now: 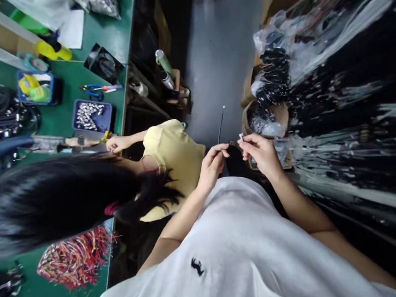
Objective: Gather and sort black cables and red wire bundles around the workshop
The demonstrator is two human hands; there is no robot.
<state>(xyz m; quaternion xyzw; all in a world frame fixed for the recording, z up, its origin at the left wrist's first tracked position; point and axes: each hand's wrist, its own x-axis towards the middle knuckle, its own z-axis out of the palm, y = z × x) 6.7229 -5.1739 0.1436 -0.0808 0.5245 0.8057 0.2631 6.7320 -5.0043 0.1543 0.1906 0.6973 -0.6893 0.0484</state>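
Note:
My left hand (pixel 214 165) is closed in a pinch at the middle of the view, in front of my white shirt. From its fingers a thin dark cable (pixel 220 127) points away from me and ends in a small pale tip. A short gap to the right, my right hand (pixel 261 156) pinches a small white connector (pixel 241 137) between thumb and fingertips. Whether the cable runs on between the two hands I cannot tell.
On my left, a co-worker in a yellow shirt (pixel 170 146) sits at a green table (pixel 115 35). It bears a blue tray of metal parts (pixel 91 115), pliers (pixel 92 90) and red wires (pixel 76 258). Cartons (pixel 282 113) and hanging cables (pixel 350 149) stand close on my right.

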